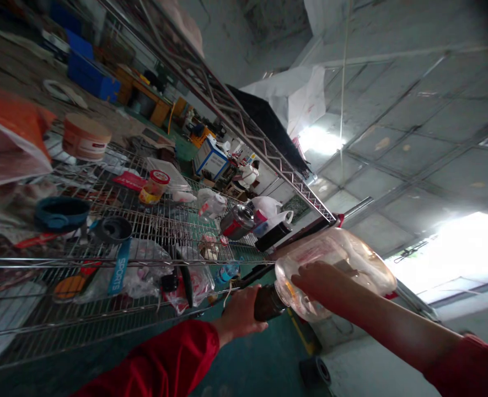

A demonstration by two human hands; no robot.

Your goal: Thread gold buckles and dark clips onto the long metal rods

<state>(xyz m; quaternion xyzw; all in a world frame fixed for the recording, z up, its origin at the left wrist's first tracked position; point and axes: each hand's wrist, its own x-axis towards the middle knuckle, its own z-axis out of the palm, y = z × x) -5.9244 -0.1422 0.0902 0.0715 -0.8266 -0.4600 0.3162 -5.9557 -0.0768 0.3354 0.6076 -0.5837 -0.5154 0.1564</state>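
Observation:
The whole view is tilted. My left hand [240,315] is wrapped around a dark, wide-mouthed bottle [269,302]. A large clear plastic jug [362,255] lies on its side in the air, with my right hand [315,280] closed on it near its neck. The jug's mouth meets the dark bottle's opening; whether liquid passes between them I cannot tell. Left of my hands, on the wire shelf, are a black bottle lid [112,229] with a blue SPORTS strap [119,267] and a teal round lid or cup [62,214].
The wire rack [194,231] holds a yellow jar with a red lid [155,187], a grey-red canister [237,221], a tub [86,137], an orange bag [10,135] and clear plastic bags [144,270]. A dark roll [315,372] lies on the green floor [252,364].

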